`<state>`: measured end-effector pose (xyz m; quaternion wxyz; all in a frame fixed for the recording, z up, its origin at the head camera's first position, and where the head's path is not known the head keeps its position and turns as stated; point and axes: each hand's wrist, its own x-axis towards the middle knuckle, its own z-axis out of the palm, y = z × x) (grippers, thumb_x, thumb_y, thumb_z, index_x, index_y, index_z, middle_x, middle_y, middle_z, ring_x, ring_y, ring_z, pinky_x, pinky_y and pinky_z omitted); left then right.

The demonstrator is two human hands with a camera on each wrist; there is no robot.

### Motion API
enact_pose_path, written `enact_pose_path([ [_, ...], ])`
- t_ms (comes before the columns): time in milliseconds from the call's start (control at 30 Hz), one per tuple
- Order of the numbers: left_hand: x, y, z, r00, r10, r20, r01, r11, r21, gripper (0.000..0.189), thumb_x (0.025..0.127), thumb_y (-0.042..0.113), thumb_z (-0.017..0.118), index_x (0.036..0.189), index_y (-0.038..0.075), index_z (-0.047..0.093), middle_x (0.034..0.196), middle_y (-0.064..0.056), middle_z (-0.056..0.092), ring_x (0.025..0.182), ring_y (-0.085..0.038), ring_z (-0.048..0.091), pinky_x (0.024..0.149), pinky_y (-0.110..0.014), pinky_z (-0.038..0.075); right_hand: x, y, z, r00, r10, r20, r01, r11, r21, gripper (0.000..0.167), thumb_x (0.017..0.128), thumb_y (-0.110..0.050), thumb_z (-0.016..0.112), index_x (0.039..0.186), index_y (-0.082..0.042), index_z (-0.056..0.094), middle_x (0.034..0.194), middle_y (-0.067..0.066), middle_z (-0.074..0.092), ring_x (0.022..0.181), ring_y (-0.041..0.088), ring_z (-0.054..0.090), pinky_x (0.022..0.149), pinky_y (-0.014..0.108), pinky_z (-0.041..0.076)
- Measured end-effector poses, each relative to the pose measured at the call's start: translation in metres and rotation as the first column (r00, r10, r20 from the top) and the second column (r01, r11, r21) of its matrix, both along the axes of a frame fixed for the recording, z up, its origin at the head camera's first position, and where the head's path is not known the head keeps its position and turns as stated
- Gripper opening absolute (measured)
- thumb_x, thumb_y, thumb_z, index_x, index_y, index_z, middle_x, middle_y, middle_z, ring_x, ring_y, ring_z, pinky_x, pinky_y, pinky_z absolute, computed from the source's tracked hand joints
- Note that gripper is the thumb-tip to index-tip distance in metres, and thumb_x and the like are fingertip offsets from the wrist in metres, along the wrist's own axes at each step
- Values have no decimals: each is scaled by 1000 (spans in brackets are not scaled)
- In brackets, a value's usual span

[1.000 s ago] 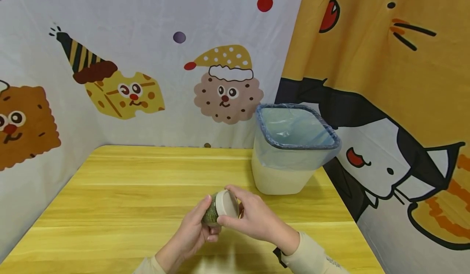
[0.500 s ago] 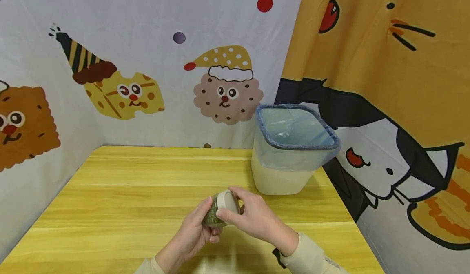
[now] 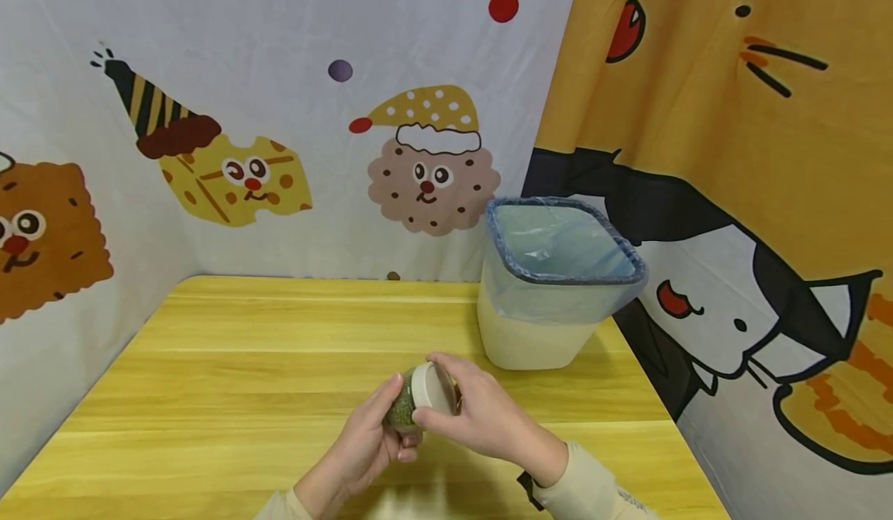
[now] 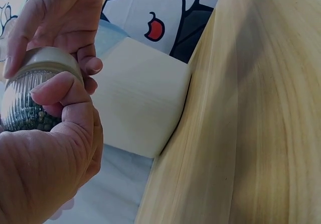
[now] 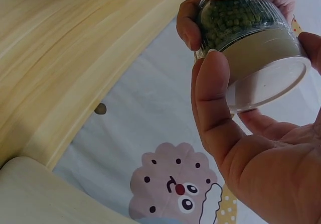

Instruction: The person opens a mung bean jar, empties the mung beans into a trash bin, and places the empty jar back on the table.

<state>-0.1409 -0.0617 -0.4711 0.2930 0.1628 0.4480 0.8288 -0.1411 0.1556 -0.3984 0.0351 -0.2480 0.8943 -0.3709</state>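
You hold a small clear jar (image 3: 400,411) of green pieces (image 5: 230,20) in front of you, over the near part of the wooden table (image 3: 244,396), tipped so its pale lid (image 3: 432,388) faces toward your right. Your left hand (image 3: 370,431) is curled round the glass, thumb on the side. Your right hand (image 3: 484,411) is clamped on the lid, fingers and thumb spread about its rim. The lid is on the jar. The step in hand appears to be working that lid; its direction of turn cannot be told. The next move probably calls for a steady left grip against the right hand's twist. A lined bin (image 3: 533,342) stands beyond, to the right.
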Motion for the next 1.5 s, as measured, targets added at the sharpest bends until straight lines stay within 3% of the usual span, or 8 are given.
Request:
enact_pose_path([
  [200,0,0,0,1000,0,-4,0,1000,-5,45,116,54,26,135,19,47,101,5,63,74,-6,52,62,-16,46,1,-1,1,998,-59,35,58,998,11,86,97,-56,75,162,-10,44,144,10,65,91,10,68,74,26,58],
  [367,1,1,0,1000,6,5,-6,1000,-8,44,117,53,27,134,18,47,101,4,64,73,-6,52,61,-17,46,1,-1,4,996,-70,54,70,997,10,84,97,-57,75,159,-7,48,127,9,72,75,6,67,66,24,56],
  [667,1,-1,-2,1000,-4,13,5,1000,-9,44,116,54,26,131,19,49,99,5,62,74,-7,51,61,-17,47,2,2,0,999,41,-33,-42,999,-10,73,97,-42,79,157,-11,50,146,8,62,86,13,62,69,21,56],
  [800,0,-1,-2,1000,-10,11,10,1000,-6,45,116,55,25,130,19,50,99,5,63,75,-6,51,62,-17,47,2,2,0,1000,25,-15,-25,1000,-9,78,97,-46,79,160,-14,47,148,8,61,90,14,63,69,22,56],
  [1000,1,0,0,1000,-2,16,2,1000,0,43,117,54,27,130,19,50,99,5,62,74,-7,51,61,-18,46,3,0,2,997,-68,27,69,998,-8,90,93,-57,80,164,-17,42,154,13,58,104,20,70,77,27,59],
  [1067,1,0,0,1000,0,21,0,1000,-2,43,117,53,28,130,19,50,99,5,62,73,-7,51,61,-18,46,2,1,2,997,-74,34,74,997,-3,88,94,-57,79,163,-16,44,152,12,61,101,19,72,78,28,60],
  [1233,1,0,-1,1000,-9,30,9,1000,-1,44,116,54,27,129,19,50,97,5,63,72,-7,52,61,-17,46,2,2,1,999,-24,39,24,1000,-1,80,95,-54,78,159,-16,49,137,7,70,88,9,69,70,25,59],
  [1500,1,-1,-3,999,-28,37,28,1000,15,47,116,55,27,126,19,54,97,5,67,72,-6,53,61,-17,47,3,5,-3,996,64,-60,-66,997,-35,75,95,-43,82,157,-15,50,147,4,64,100,14,66,76,23,58],
])
